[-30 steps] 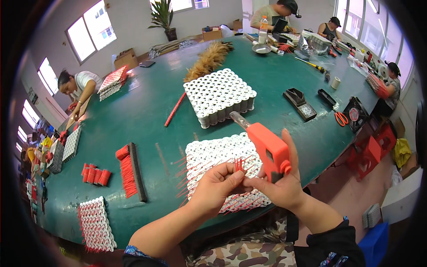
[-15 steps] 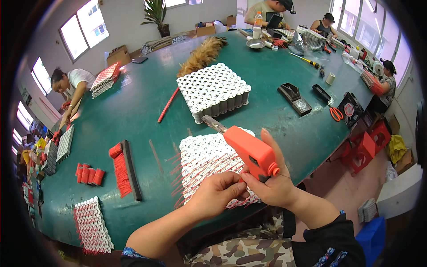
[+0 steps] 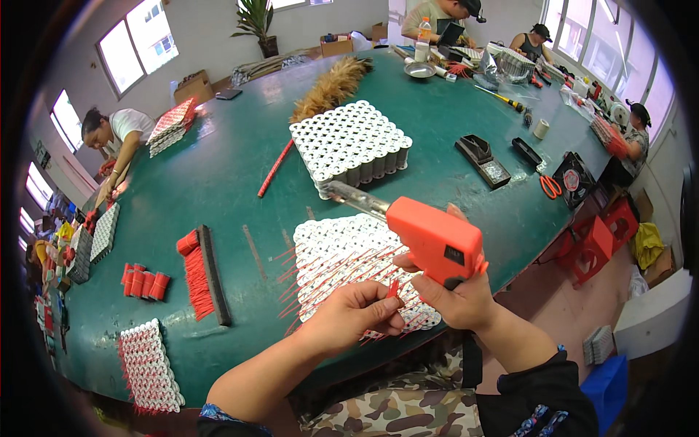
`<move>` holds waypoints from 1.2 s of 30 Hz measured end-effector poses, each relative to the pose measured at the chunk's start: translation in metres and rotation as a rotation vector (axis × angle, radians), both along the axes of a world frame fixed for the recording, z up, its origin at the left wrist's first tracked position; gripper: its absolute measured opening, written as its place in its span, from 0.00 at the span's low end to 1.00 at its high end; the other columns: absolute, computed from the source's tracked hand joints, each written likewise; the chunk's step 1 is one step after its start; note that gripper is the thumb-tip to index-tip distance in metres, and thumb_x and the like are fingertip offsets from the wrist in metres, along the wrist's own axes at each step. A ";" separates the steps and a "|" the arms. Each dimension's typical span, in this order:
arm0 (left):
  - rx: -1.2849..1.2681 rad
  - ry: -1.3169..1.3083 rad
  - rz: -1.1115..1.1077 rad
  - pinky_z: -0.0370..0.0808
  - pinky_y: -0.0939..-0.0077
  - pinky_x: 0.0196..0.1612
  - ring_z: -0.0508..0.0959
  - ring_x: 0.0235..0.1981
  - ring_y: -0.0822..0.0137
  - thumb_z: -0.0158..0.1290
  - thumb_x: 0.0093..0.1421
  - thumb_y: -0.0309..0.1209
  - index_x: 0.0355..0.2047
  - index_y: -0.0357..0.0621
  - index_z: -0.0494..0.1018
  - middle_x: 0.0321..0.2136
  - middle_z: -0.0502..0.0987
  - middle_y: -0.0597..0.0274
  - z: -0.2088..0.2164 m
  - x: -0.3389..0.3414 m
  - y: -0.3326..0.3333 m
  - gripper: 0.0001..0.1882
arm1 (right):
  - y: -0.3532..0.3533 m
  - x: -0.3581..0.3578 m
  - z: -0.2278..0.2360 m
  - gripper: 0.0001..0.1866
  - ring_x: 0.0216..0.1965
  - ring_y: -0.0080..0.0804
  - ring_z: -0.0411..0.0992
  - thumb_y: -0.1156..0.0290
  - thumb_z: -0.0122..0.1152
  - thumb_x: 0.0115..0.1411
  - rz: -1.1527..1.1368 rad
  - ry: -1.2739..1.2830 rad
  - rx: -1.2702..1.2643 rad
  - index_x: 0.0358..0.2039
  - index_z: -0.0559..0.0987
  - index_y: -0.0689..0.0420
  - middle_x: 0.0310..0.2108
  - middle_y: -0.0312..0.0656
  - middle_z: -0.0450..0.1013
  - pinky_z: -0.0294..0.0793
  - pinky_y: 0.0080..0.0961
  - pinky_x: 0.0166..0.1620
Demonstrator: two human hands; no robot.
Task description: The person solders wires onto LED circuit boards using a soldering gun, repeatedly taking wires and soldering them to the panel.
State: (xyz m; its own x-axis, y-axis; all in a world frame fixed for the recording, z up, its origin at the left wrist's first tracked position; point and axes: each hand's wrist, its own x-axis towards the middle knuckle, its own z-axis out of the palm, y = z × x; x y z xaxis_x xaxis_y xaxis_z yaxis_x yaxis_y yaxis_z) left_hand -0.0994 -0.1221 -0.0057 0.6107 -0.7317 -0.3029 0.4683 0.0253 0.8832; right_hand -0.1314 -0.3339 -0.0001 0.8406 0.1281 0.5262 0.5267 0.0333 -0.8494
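Green table: left hand pinches red strands above the white pack at six o'clock; right hand grips the gun, nose toward ten, likely keeping metal off fingers. Versus half a second ago: hands parted, gun's body shifted toward three.

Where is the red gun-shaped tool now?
In the head view, right of centre, the red gun-shaped tool is in the right hand, seen over the nearer white grid, with the left hand to its lower left.
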 end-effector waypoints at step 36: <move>0.967 -1.694 0.464 0.73 0.63 0.31 0.77 0.28 0.56 0.58 0.54 0.23 0.34 0.42 0.78 0.28 0.74 0.59 -0.013 0.088 0.080 0.07 | -0.025 0.017 0.012 0.29 0.40 0.35 0.80 0.75 0.62 0.55 -0.077 0.672 0.167 0.59 0.71 0.68 0.50 0.55 0.77 0.82 0.31 0.43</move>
